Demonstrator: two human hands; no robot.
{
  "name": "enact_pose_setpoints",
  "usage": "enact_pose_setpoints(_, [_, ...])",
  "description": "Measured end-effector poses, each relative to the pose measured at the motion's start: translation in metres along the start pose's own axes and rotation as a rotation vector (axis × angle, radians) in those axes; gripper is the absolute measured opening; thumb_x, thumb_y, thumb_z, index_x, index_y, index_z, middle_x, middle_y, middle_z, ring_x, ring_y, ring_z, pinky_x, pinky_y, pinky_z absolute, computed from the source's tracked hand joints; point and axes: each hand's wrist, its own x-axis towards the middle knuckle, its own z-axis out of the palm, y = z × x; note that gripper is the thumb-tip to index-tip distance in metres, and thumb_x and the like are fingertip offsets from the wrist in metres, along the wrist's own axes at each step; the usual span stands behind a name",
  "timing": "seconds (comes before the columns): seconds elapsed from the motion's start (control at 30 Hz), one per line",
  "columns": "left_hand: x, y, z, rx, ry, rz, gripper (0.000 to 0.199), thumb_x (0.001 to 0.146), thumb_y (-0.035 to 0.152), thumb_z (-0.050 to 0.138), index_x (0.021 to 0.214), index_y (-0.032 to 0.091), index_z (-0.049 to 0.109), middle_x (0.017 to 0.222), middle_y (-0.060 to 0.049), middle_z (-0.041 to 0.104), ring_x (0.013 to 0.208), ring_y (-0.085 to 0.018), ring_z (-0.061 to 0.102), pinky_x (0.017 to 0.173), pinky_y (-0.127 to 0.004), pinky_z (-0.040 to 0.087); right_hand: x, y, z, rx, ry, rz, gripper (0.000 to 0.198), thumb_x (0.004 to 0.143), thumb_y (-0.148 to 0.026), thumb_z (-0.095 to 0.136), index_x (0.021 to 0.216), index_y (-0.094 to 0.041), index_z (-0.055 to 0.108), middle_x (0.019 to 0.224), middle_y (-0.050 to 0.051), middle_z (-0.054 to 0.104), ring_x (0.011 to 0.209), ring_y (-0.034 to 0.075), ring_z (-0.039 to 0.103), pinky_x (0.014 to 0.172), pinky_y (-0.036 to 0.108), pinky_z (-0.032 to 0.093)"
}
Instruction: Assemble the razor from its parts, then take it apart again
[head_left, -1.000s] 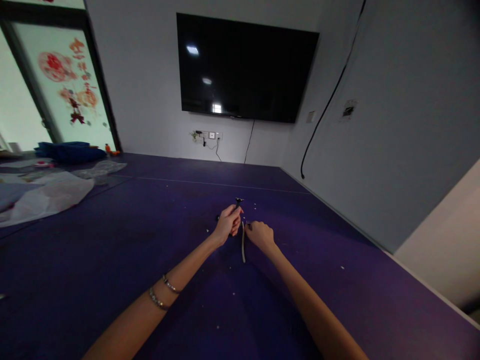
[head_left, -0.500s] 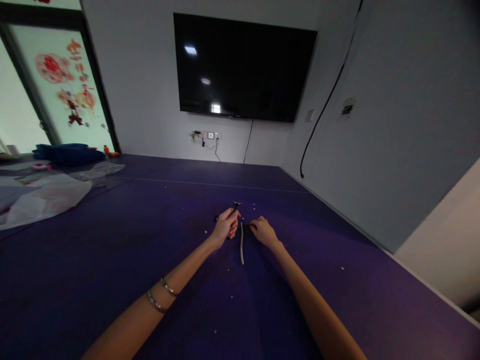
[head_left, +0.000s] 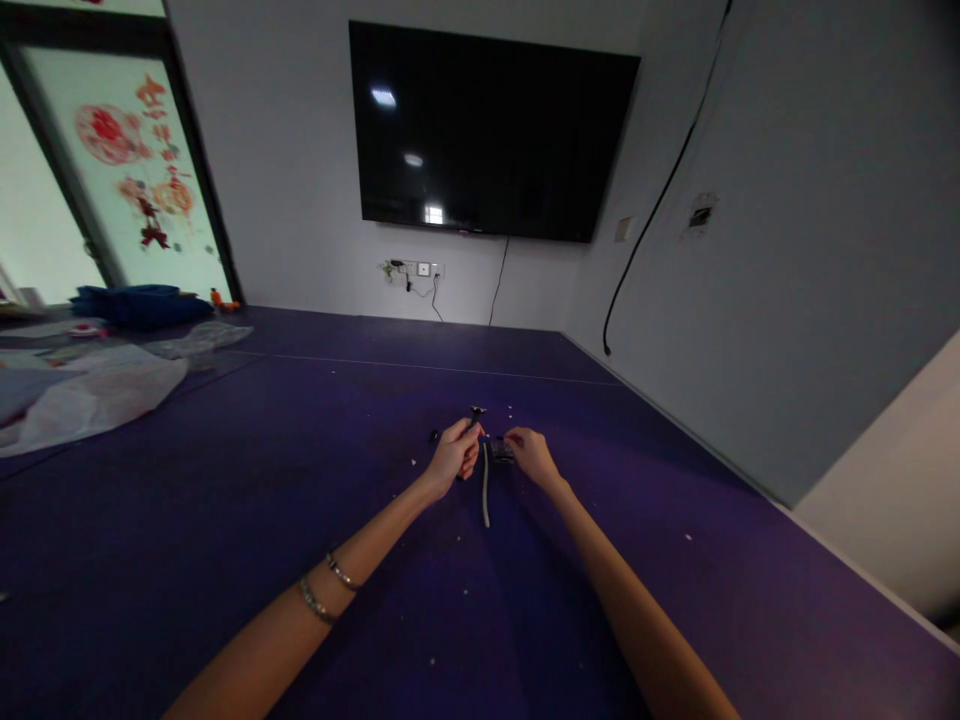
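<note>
My left hand (head_left: 455,450) is wrapped round a slim black tool with a wide, T-shaped metallic head (head_left: 478,410); it resembles a trimmer or razor. The head points up and away from me. To the right, my right hand (head_left: 532,455) has its thumb and fingers pinched together over a small dark case (head_left: 501,452) on the purple surface. Whatever sits between those fingertips is too small to make out. A thin pale grey cord-like strip (head_left: 486,495) lies between the hands. Just left of my left hand is a small black piece (head_left: 434,437).
Small white scraps dot the purple surface (head_left: 300,520). At the far left lie clear plastic sheets (head_left: 112,400) and a folded blue cloth (head_left: 142,305). A black cable (head_left: 645,225) hangs at the right wall. A television (head_left: 487,130) hangs ahead above sockets (head_left: 424,269).
My right hand has lifted slightly and shifted away from the dark case, which shows more now. The left hand still grips the black tool in nearly the same place.
</note>
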Motion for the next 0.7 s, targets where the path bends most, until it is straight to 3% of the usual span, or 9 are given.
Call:
enact_pose_setpoints(0.17, [0.001, -0.002, -0.002, 0.002, 0.012, 0.001, 0.026, 0.077, 0.043, 0.055, 0.079, 0.019, 0.046, 0.047, 0.011, 0.033, 0.03, -0.002, 0.027, 0.029, -0.013, 0.023, 0.01, 0.003, -0.007, 0.243, -0.012, 0.148, 0.03, 0.078, -0.012, 0.044, 0.097, -0.012, 0.067, 0.08, 0.006, 0.069, 0.067, 0.013, 0.063, 0.062, 0.023, 0.051])
enact_pose_setpoints(0.3, [0.002, -0.007, -0.004, 0.012, 0.035, -0.005, 0.027, 0.077, 0.044, 0.055, 0.08, 0.018, 0.047, 0.048, 0.011, 0.034, 0.03, -0.002, 0.027, 0.029, -0.013, 0.023, 0.012, 0.004, -0.013, 0.301, -0.005, 0.205, 0.032, 0.078, -0.01, 0.043, 0.1, -0.011, 0.066, 0.076, 0.006, 0.07, 0.06, 0.012, 0.063, 0.057, 0.022, 0.052])
enact_pose_setpoints(0.53, [0.002, -0.012, -0.006, 0.077, 0.095, 0.017, 0.03, 0.079, 0.045, 0.05, 0.088, 0.017, 0.051, 0.051, 0.008, 0.041, 0.032, -0.004, 0.034, 0.032, -0.015, 0.026, 0.014, -0.002, -0.027, 0.371, 0.02, 0.174, 0.032, 0.076, -0.011, 0.046, 0.103, -0.01, 0.064, 0.083, 0.009, 0.07, 0.066, 0.014, 0.065, 0.055, 0.022, 0.052])
enact_pose_setpoints(0.7, [-0.002, -0.015, -0.003, 0.101, 0.082, 0.093, 0.027, 0.079, 0.037, 0.049, 0.093, 0.015, 0.054, 0.06, 0.003, 0.053, 0.045, -0.008, 0.049, 0.046, -0.019, 0.038, 0.014, -0.015, -0.04, 0.38, 0.048, 0.028, 0.032, 0.07, -0.011, 0.055, 0.1, -0.013, 0.065, 0.085, 0.008, 0.07, 0.076, 0.015, 0.066, 0.072, 0.027, 0.051])
